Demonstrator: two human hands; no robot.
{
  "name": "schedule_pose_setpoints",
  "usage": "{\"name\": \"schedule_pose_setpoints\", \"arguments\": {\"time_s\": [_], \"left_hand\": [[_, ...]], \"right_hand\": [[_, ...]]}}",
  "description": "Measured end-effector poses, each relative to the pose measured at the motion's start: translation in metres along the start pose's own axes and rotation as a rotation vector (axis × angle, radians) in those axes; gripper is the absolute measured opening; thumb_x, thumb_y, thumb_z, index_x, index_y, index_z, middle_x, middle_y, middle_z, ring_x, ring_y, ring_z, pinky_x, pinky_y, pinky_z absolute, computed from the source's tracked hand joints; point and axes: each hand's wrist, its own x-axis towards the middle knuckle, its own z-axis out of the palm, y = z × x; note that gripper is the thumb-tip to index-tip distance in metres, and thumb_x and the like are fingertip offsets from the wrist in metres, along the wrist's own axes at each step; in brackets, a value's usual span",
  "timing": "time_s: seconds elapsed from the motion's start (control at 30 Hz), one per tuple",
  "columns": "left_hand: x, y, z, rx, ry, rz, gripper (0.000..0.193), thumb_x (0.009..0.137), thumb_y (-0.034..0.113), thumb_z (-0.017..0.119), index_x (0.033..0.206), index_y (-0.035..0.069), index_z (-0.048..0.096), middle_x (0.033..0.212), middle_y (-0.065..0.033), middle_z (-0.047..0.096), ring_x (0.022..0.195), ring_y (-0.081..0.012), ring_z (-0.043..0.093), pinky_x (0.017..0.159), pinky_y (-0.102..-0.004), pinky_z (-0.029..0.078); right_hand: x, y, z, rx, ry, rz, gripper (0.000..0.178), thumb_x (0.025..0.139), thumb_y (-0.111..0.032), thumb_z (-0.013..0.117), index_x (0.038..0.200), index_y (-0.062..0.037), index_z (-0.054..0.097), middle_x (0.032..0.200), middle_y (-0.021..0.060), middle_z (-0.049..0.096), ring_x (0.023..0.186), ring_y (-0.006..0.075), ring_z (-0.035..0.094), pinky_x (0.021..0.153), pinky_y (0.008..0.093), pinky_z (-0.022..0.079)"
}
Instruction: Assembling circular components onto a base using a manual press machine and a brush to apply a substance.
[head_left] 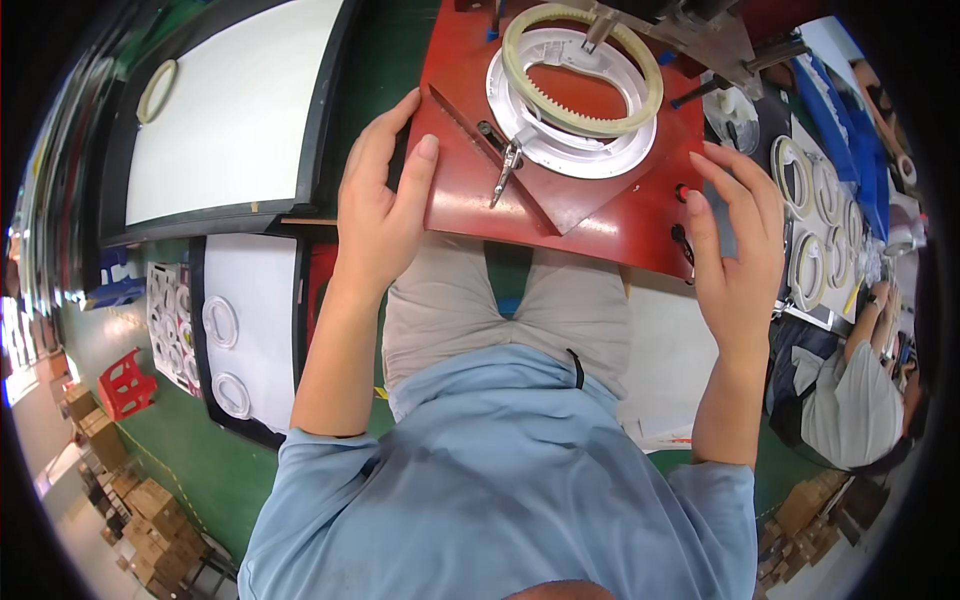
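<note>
A red plate (610, 225) of a bench press or fixture lies before me, with a white plastic ring (600, 163) resting on it. Above that ring sits a cream toothed ring (648, 62), beneath a metal press part (600, 30). A small metal toggle clamp (508, 165) stands at the white ring's near left side. My left hand (383, 200) is open at the plate's left edge, fingers apart. My right hand (738, 220) is open at the right edge, its fingertips close to a round button (683, 192). Whether they touch it I cannot tell. Neither hand holds anything.
At the left, a white-topped table (235, 120) bears another cream ring (157, 91). A lower white board (258, 330) holds white rings. To the right, a table carries several rings (808, 270), and another person (850, 400) sits there. A red stool (127, 384) and cardboard boxes (155, 510) stand farther off.
</note>
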Motion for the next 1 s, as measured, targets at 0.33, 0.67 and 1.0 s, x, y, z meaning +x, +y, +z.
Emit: {"name": "schedule_pose_setpoints", "arguments": {"time_s": [0.33,0.67,1.0], "left_hand": [[0.019,0.052,-0.011,0.213,0.013,0.446,0.031,0.089,0.004,0.081,0.120,0.002,0.076,0.122,-0.0160,0.072,0.116,-0.0333,0.068,0.099,-0.0409,0.054],[0.046,0.071,0.020,0.457,-0.179,0.709,0.018,0.082,0.006,0.084,0.098,0.009,0.077,0.105,-0.0044,0.066,0.100,-0.0284,0.059,0.087,-0.0390,0.050],[0.050,0.078,0.004,0.257,-0.304,0.636,0.021,0.081,-0.003,0.079,0.099,0.006,0.073,0.100,-0.0043,0.076,0.095,-0.0276,0.063,0.085,-0.0378,0.052]], "right_hand": [[0.034,-0.010,0.028,0.183,0.110,-0.143,0.027,0.092,-0.002,0.076,0.119,-0.0042,0.076,0.129,0.0112,0.072,0.119,0.0337,0.066,0.103,0.0426,0.052],[0.056,0.002,0.040,0.133,0.007,-0.303,0.025,0.092,-0.006,0.075,0.117,-0.0089,0.076,0.125,0.0065,0.073,0.127,0.0309,0.066,0.106,0.0434,0.050],[0.056,-0.002,0.040,0.211,0.023,-0.277,0.017,0.090,-0.010,0.078,0.107,-0.0094,0.079,0.107,0.0059,0.073,0.107,0.0291,0.068,0.091,0.0411,0.053]]}}
